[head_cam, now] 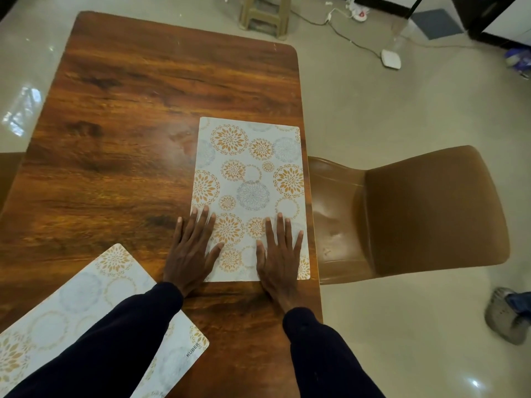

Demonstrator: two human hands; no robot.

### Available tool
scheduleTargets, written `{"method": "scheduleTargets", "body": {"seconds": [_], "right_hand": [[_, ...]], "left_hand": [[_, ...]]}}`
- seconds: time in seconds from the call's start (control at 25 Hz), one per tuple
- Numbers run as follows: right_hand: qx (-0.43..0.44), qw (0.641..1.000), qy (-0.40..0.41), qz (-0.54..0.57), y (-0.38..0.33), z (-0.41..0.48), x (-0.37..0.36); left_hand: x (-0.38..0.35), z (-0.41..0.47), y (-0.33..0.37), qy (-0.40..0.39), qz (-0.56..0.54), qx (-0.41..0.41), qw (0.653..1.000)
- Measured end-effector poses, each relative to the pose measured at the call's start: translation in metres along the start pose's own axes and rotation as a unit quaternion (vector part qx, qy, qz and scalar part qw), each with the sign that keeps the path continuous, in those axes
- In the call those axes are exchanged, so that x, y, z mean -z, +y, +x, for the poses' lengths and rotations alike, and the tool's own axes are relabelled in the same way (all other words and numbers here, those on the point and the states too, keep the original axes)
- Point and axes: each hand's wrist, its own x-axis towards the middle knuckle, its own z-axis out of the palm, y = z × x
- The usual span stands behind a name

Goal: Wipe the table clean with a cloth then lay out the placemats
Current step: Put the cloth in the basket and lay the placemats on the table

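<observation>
Both hands flat, fingers spread, gripping nothing. Left hand [191, 248] lies half on the near-left corner of the floral placemat [253, 179], half on the wooden table [115, 124]. Right hand [280, 254] presses the mat's near-right part. Mat sits lengthwise along table's right edge, next to a brown chair [416, 214]. 2nd placemat [86, 305] lies angled at near left, under the left sleeve [115, 346].

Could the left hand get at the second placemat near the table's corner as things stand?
Probably yes: the left hand lies flat, holding nothing, and the second placemat sits just beside and under that sleeve, nothing on it.
</observation>
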Motion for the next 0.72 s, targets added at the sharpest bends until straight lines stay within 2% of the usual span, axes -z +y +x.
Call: {"method": "scheduleTargets", "body": {"seconds": [0.2, 0.72], "right_hand": [[0.005, 1.0, -0.005, -0.007, 0.002, 0.005, 0.0], [-0.008, 1.0, -0.001, 0.0, 0.005, -0.012, 0.006]], "left_hand": [[-0.003, -0.008, -0.001, 0.0, -0.008, -0.024, 1.0], [0.002, -0.03, 0.014, -0.019, 0.0, -0.018, 1.0]]}}
